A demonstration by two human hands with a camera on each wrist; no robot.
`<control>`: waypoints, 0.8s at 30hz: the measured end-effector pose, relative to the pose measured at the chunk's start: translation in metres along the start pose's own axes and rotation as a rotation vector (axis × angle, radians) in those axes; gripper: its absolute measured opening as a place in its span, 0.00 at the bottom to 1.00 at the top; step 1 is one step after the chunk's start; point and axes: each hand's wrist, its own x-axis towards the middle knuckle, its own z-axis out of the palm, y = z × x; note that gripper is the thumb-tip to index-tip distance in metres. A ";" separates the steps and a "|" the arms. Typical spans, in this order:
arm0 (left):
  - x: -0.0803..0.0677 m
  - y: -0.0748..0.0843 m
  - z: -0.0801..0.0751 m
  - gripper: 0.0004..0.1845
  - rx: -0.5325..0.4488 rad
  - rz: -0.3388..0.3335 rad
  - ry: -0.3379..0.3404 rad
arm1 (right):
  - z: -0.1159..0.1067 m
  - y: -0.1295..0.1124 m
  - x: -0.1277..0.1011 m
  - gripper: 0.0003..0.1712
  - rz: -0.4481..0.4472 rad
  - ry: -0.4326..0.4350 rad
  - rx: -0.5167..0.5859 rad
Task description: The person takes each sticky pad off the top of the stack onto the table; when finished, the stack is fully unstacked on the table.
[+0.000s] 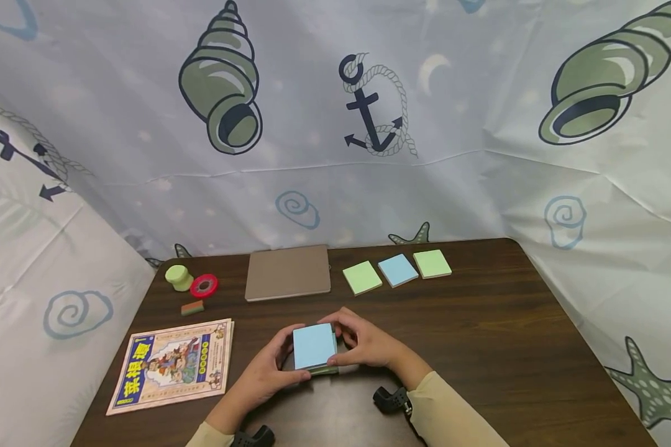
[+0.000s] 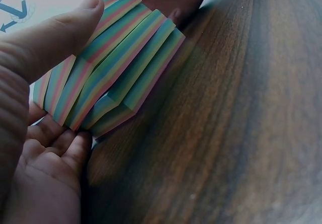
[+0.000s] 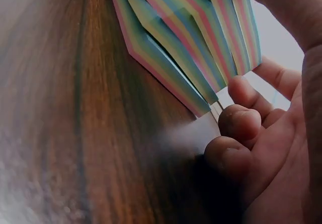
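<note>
Two hands hold one thick pad of sticky notes (image 1: 314,346) just above the desk (image 1: 481,335), near the middle of its front edge. The left hand (image 1: 265,372) grips the pad's left side with thumb on top and fingers curled underneath; the right hand (image 1: 363,343) grips the right side the same way. From the head view the top sheet is pale blue. Both wrist views show the pad's side (image 2: 113,68) as stripes of green, pink and blue, stepped in zigzag blocks rather than squared off, so it seems to be bent or fanned between the hands.

As a judgement, the work on this pad looks to be in its middle: it is lifted and flexed but not set down. Three thin pads lie in a row toward the back right: green (image 1: 361,277), blue (image 1: 398,270), green (image 1: 432,263). A closed tan notebook (image 1: 287,272) sits at the back centre; a picture book (image 1: 173,364) lies at the front left
</note>
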 end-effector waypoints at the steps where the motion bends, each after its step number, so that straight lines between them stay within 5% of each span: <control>1: 0.000 0.000 0.000 0.55 -0.002 -0.002 -0.001 | 0.000 0.000 0.000 0.39 0.001 -0.004 0.000; 13: 0.004 0.000 0.001 0.54 -0.001 0.027 0.006 | -0.008 0.000 -0.001 0.42 -0.005 0.003 0.129; 24: 0.003 0.002 0.001 0.50 0.026 0.027 0.018 | -0.014 0.005 -0.005 0.42 0.007 0.114 0.329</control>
